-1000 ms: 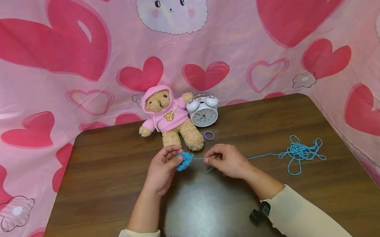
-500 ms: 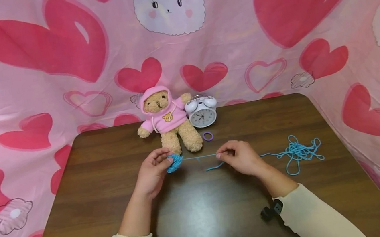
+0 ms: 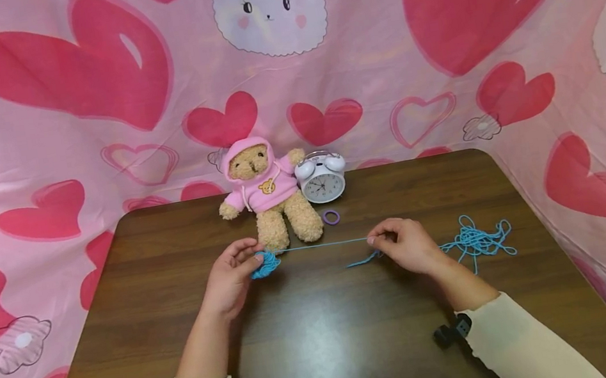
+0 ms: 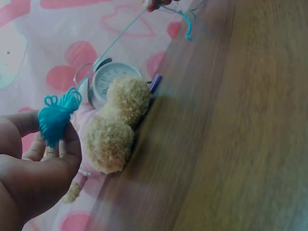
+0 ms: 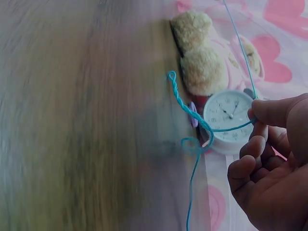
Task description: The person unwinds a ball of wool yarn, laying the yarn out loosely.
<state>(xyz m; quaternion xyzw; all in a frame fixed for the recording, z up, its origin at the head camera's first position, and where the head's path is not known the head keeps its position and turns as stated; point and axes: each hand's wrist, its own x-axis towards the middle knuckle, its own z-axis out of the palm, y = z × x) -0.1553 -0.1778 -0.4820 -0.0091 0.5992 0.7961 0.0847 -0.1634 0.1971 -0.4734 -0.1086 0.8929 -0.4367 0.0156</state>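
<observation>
Yarn (image 3: 265, 265): matt twisted fibre
Bear (image 3: 271, 227): rough curly plush
Hoodie (image 3: 256, 203): matt cloth
Clock (image 3: 323, 187): smooth, plastic-looking
Worktop (image 3: 323, 334): smooth wood grain, glossy towards six o'clock
Backdrop (image 3: 367, 64): creased cloth

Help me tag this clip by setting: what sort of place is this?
Probably an indoor tabletop corner, perhaps set up for recording: a brown wood-grain table stands before pink heart-printed sheeting, with a tan plush bear in a pink hoodie toward the table's far side.
</observation>
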